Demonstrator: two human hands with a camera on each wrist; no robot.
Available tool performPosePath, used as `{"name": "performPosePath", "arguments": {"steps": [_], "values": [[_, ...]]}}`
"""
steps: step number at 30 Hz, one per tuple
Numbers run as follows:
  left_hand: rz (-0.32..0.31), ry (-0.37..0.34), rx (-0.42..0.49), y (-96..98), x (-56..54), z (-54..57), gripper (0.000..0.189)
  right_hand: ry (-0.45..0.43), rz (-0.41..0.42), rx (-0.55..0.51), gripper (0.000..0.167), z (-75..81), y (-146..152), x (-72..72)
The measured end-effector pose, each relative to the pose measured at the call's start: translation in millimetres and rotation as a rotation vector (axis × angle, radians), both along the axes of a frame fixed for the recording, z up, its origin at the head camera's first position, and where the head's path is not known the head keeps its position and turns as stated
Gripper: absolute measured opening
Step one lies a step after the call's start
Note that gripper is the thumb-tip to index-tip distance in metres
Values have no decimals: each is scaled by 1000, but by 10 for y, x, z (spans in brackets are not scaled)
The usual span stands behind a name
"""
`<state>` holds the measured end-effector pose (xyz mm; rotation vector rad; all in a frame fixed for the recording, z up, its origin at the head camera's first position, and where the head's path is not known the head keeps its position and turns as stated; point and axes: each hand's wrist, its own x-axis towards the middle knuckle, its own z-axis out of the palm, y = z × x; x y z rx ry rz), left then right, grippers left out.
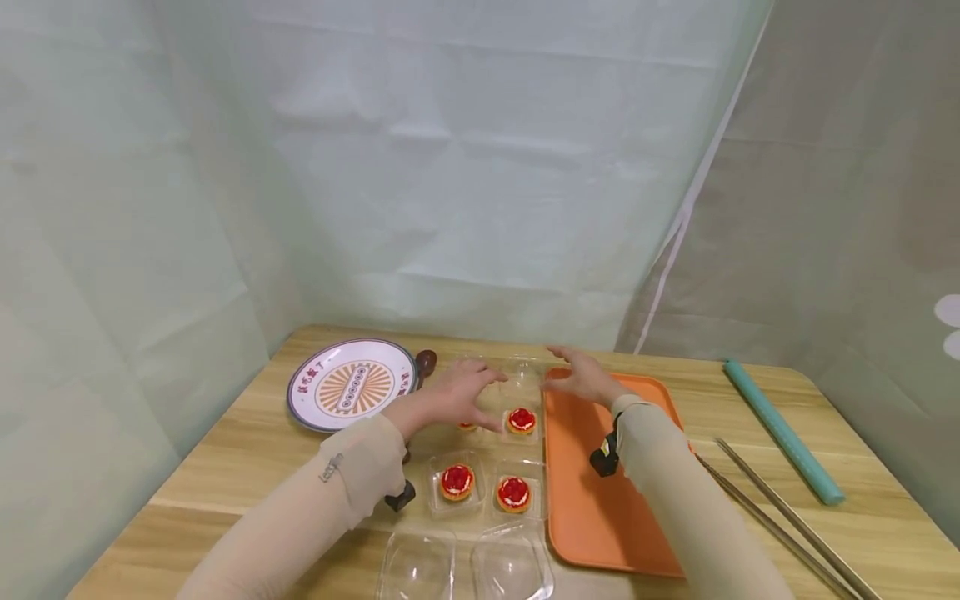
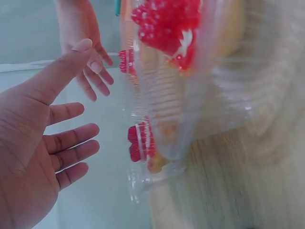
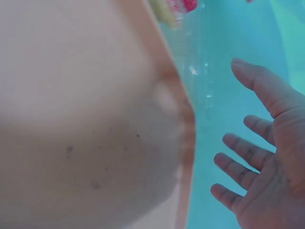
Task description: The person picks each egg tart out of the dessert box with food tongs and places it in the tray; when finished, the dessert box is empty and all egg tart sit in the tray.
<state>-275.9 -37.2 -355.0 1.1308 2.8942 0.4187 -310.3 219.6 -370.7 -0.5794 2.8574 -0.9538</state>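
Note:
My left hand (image 1: 459,393) hovers with spread fingers over clear plastic boxes, holding nothing. Under it, one red-topped fruit tart (image 1: 467,427) is mostly hidden. Another tart (image 1: 521,420) sits in a clear box between the two hands, its raised clear lid (image 1: 522,377) behind it. My right hand (image 1: 585,379), palm turned inward, is over the far left part of the orange tray (image 1: 577,533) with its fingers apart and nothing in them. Nearer the front, two more tarts (image 1: 457,482) stand in boxes whose lids (image 1: 512,565) lie back. The left wrist view shows a tart (image 2: 169,24) close up.
A white patterned plate (image 1: 307,398) stands at the back left, a dark brown spoon (image 1: 426,362) beside it. On the right lie long metal tongs (image 1: 795,521) and a teal rod (image 1: 783,433). Pale cloth (image 1: 450,208) hangs behind the wooden table (image 1: 217,475).

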Motion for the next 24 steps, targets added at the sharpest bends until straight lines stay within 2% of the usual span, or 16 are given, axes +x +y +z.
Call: {"name": "performPosePath", "arguments": {"steps": [4, 13, 24], "values": [[-7, 49, 15, -73, 45, 44, 74, 20, 2, -12, 74, 86, 33, 81], [-18, 100, 48, -158, 187, 185, 76, 60, 23, -77, 73, 290, 125, 341], [-77, 181, 110, -214, 436, 286, 76, 96, 72, -45, 71, 600, 152, 721]]}}
